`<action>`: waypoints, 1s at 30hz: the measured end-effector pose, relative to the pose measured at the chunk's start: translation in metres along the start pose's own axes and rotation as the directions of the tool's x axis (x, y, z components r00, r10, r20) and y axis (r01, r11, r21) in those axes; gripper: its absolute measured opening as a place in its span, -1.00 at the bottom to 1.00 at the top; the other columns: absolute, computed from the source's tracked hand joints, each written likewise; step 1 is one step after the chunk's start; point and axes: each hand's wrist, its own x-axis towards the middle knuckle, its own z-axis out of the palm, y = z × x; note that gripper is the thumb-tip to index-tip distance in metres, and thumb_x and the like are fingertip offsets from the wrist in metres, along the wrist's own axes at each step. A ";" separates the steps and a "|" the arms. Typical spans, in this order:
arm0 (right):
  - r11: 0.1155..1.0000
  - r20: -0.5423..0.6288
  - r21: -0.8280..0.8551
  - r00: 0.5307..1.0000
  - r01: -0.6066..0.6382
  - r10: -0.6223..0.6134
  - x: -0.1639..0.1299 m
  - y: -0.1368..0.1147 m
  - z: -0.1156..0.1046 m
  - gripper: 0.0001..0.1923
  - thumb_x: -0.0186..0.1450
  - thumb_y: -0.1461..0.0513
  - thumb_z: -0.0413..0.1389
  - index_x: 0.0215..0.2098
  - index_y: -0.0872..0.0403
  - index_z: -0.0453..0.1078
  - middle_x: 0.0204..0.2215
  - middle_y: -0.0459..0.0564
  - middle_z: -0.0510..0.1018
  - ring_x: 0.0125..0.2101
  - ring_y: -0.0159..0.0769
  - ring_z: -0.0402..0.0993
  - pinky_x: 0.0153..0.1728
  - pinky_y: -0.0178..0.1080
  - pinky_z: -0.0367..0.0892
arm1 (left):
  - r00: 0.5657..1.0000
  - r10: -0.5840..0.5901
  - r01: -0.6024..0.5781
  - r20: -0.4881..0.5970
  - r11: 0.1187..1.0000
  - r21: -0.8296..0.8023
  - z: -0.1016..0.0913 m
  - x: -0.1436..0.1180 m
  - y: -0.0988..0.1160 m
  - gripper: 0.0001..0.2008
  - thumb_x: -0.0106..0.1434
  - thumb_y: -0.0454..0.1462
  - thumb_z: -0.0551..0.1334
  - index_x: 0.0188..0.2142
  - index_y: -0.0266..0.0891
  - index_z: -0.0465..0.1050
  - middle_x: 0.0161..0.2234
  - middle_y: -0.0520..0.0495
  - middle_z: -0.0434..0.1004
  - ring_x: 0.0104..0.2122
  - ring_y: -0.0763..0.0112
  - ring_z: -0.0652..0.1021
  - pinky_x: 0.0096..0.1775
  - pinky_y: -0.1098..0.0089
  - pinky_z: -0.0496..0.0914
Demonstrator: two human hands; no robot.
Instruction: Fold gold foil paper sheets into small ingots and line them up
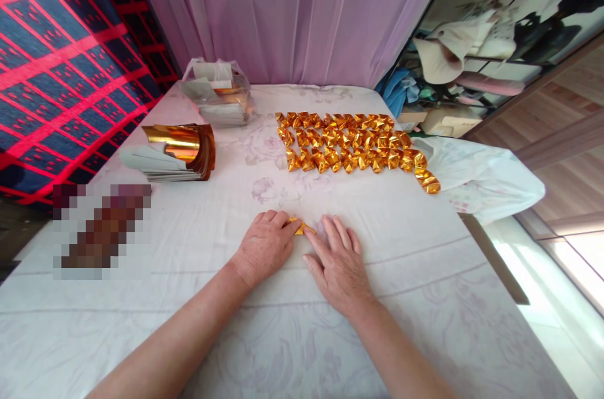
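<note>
A small folded piece of gold foil paper (299, 227) lies flat on the white flowered tablecloth (198, 342), between my hands. My left hand (267, 241) is closed over its left end, the thumb pressing on the foil and the other fingers curled beyond it. With its fingers spread, my right hand (340, 260) rests on the cloth, and its index fingertip touches the right tip of the foil. Part of the folded piece is hidden under my left fingers. Past my hands, rows of folded gold foil ingots (346, 141) sit on the cloth.
A curled stack of gold foil sheets (189, 150) stands at the left, before a clear bag of paper sheets (218, 94). A white plastic bag (495, 175) hangs over the right edge. Behind are a purple curtain (292, 15) and a shelf rack (491, 59). A pixelated patch covers the left side.
</note>
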 end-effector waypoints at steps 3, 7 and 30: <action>1.000 -0.015 -0.016 1.000 -0.006 0.005 0.000 0.000 0.002 -0.48 0.37 0.04 0.07 0.26 -0.03 0.29 0.30 0.24 0.22 0.31 0.09 0.05 0.19 0.16 0.09 | 1.000 0.001 -0.002 0.019 1.000 0.014 -0.002 0.000 0.000 -0.62 0.32 -0.32 0.17 0.13 -0.18 0.43 -0.15 -0.14 0.48 -0.16 0.18 0.44 -0.05 0.15 0.35; 1.000 -0.015 -0.027 1.000 -0.011 0.011 0.000 -0.001 0.003 -0.50 0.37 0.05 0.07 0.23 -0.02 0.33 0.29 0.26 0.24 0.30 0.12 0.07 0.18 0.19 0.09 | 1.000 0.007 -0.007 0.014 1.000 0.017 -0.002 0.000 0.000 -0.62 0.33 -0.30 0.17 0.13 -0.17 0.43 -0.16 -0.14 0.47 -0.16 0.18 0.44 -0.06 0.16 0.35; 0.999 -0.041 -0.006 0.998 -0.043 0.043 -0.001 -0.001 0.000 -0.56 0.38 0.09 0.04 0.19 -0.02 0.37 0.25 0.20 0.32 0.27 0.09 0.13 0.16 0.17 0.12 | 0.992 -0.069 0.066 -0.106 0.997 -0.032 -0.001 -0.016 -0.018 -0.71 0.35 -0.17 0.21 0.00 -0.16 0.53 -0.16 -0.15 0.47 -0.21 0.18 0.45 -0.13 0.16 0.38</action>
